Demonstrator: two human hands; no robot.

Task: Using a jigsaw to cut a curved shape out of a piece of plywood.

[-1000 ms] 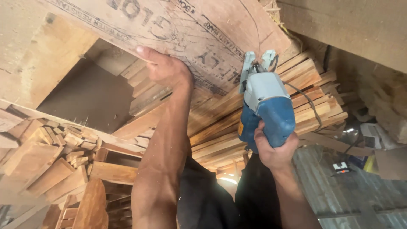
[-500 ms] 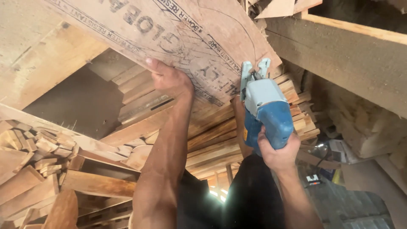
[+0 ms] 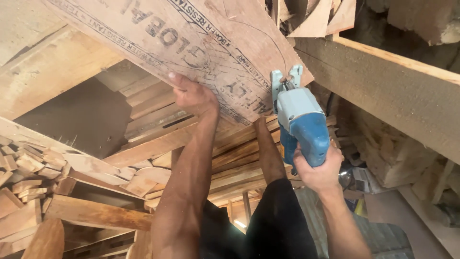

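A head-worn camera looked down at a person's two bare arms reaching forward over a large plywood sheet [image 3: 201,43], tan-brown with dark stencilled lettering and a thin curved pencil line drawn across it. The sheet lay tilted across the upper middle of the view, its near edge running diagonally from upper left down toward the centre. The left hand [image 3: 191,96] lay flat on that near edge, fingers spread and pressed down on the wood, holding nothing. The right hand [image 3: 318,170] was wrapped tight around the rear grip of a blue and grey electric jigsaw [image 3: 299,122], whose metal base plate sat against the right-hand end of the sheet's edge, just where the pencil curve met it; the blade itself was too small to make out. A dark cord ran away from the saw behind the tool. To the right, a heavy wooden beam [image 3: 397,91] crossed the frame diagonally, near the saw but apart from it. Beneath the sheet, long timber planks [image 3: 158,144] were stacked in layers, and at the lower left lay a heap of small wood offcuts [image 3: 28,168]. The person's dark trousers [image 3: 278,225] filled the bottom centre between the forearms, with one bare leg stretched forward toward the planks.
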